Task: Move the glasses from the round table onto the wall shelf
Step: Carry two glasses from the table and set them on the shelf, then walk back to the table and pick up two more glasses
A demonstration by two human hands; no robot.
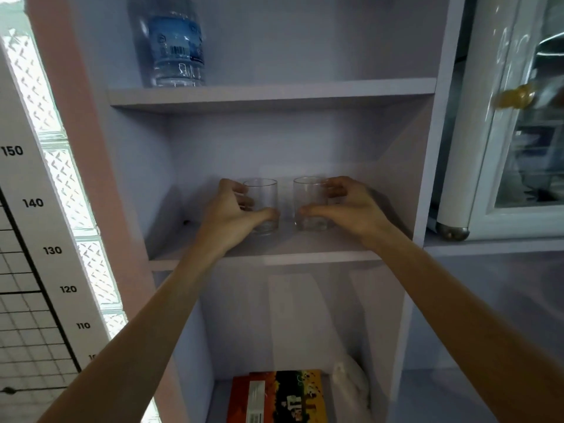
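Both arms up at the middle board of the wall shelf (305,257), one glass each. Left hand (232,213) wrapped around the left glass (263,206), thumb across the front near the base, fingers round the far side. Right hand (345,209) doing the mirror image on the right glass (309,203). Looks like both bases sit on the board or just above it — honestly can't tell which from this angle.

Stuff that could go sideways from here: the two glasses stand close with only a narrow gap, so nudging either one inward probably means a clink. Letting go before the base is flat means a wobble (clear tumblers, slippery-looking, not forgiving). Pulling a hand out carelessly could drag a glass toward the front edge.

Hard to make out: glass rims blur into the pale back wall, far-side fingers only visible through the glass. Water bottle (171,41) on the board above is cut off at the top. Round table nowhere in view, so no idea if more glasses are waiting.
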